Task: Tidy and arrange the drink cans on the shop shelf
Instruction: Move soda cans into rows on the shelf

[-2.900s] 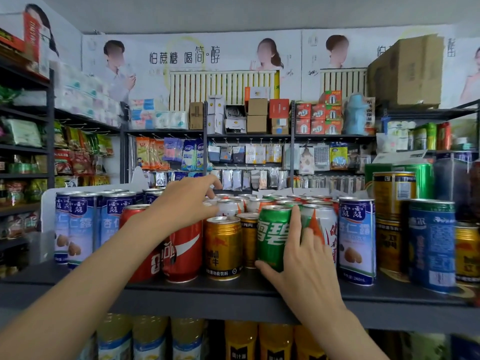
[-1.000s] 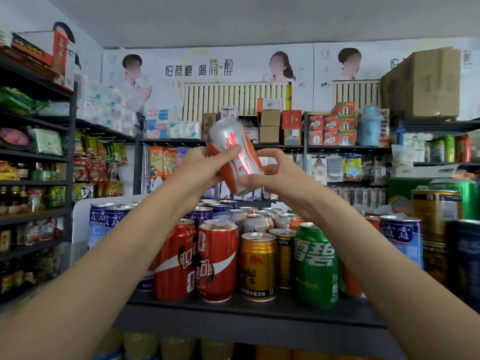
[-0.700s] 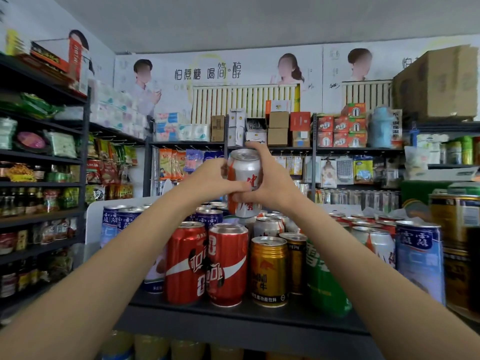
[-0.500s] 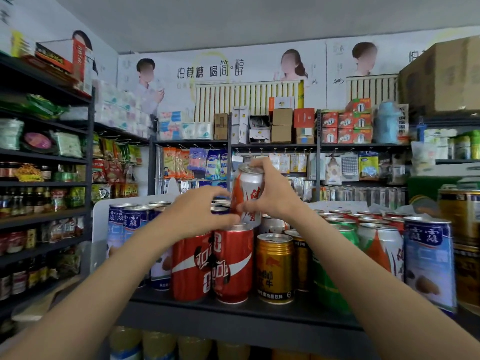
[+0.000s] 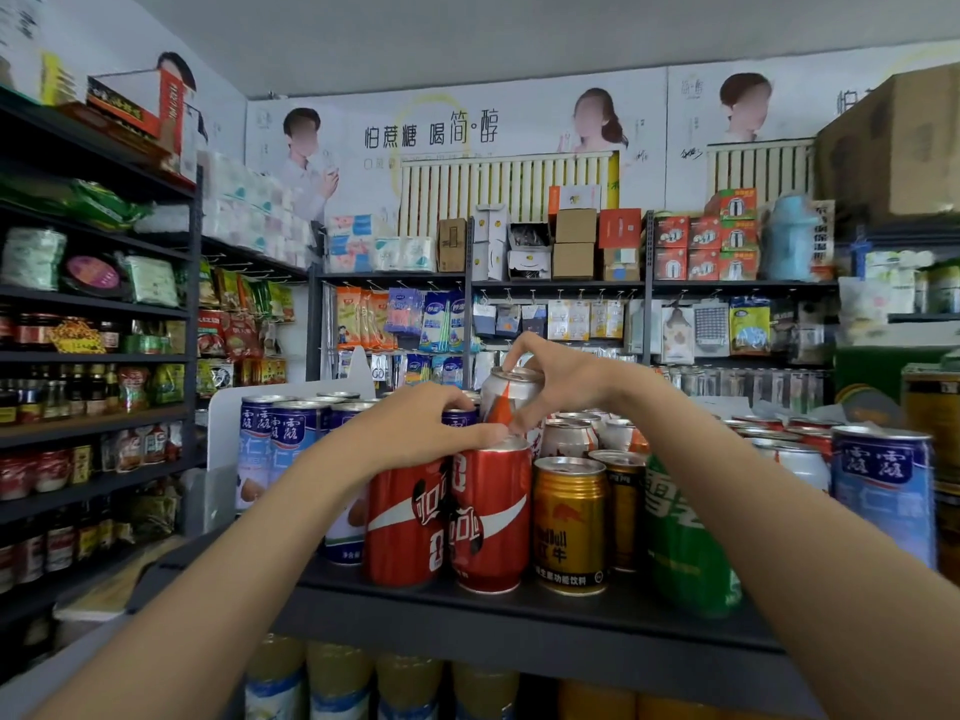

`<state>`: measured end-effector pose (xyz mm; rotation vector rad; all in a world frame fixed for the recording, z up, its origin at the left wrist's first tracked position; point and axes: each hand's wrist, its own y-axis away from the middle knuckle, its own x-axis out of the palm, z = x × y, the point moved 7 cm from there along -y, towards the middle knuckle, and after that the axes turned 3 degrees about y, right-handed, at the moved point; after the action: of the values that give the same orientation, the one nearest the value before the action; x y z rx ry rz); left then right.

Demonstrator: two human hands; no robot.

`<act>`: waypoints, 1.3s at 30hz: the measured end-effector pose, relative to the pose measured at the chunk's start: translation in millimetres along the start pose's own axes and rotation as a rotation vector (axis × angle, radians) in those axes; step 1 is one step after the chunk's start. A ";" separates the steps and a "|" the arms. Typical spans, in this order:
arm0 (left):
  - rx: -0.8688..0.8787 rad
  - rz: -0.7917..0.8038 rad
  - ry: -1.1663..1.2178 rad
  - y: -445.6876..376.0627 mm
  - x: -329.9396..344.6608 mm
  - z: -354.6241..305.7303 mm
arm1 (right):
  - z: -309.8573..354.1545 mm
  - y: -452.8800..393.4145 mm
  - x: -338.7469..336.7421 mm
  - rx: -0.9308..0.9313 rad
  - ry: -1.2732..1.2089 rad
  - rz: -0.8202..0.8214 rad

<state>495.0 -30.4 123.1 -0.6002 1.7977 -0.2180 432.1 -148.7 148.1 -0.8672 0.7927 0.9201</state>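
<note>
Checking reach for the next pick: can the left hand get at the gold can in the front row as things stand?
Probably yes. The gold can stands at the shelf's front edge with its face and top unblocked. The left hand rests on the red cans right beside it; only the white-and-orange can in the right hand is nearby, further back.

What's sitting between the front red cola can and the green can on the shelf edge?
In the head view, a gold energy-drink can stands between the red cola can and the green can.

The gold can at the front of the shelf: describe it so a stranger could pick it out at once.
Start at the dark shelf crowded with drink cans. Along its front edge, look just right of the two red cola cans. The gold can stands there, the only front-row can in gold, with a red bull emblem.
</note>
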 end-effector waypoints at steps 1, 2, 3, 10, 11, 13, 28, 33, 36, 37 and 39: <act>0.000 0.001 0.007 0.3 0.2 -0.2 | -0.5 -1.2 0.5 0.007 0.015 0.029; 0.000 0.002 0.015 0.6 0.6 0.1 | -0.7 -2.0 0.7 0.011 0.039 0.051; 0.003 0.000 0.020 1.1 0.9 0.4 | -0.8 -2.8 0.7 0.016 0.068 0.069; -0.004 0.010 -0.001 2.3 1.6 4.6 | -2.2 -4.1 21.6 0.058 0.276 0.240; -0.005 0.010 -0.003 2.2 2.0 5.3 | -2.8 -4.2 24.6 0.068 0.275 0.249; -0.010 0.004 0.005 1.8 2.9 6.4 | -2.2 -6.7 28.4 0.074 0.328 0.255; 0.033 -0.415 0.069 35.2 -26.8 7.7 | 46.0 50.3 13.6 0.022 0.267 0.029; -0.014 -0.338 0.032 39.9 -23.5 16.7 | 41.7 48.6 50.4 0.070 0.401 -0.194; 0.000 -0.354 0.074 46.8 -24.1 18.1 | 37.4 52.1 49.6 0.076 0.215 -0.251; 0.003 -0.378 0.103 49.5 -26.8 18.3 | 35.9 53.8 46.5 0.077 0.114 -0.262; 0.007 -0.472 0.189 55.5 -39.1 18.0 | 37.4 59.7 30.3 0.048 -0.137 -0.342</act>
<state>503.8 39.2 125.9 -1.0233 1.8100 -0.6174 397.7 -85.6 121.6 -0.8566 0.5253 0.6472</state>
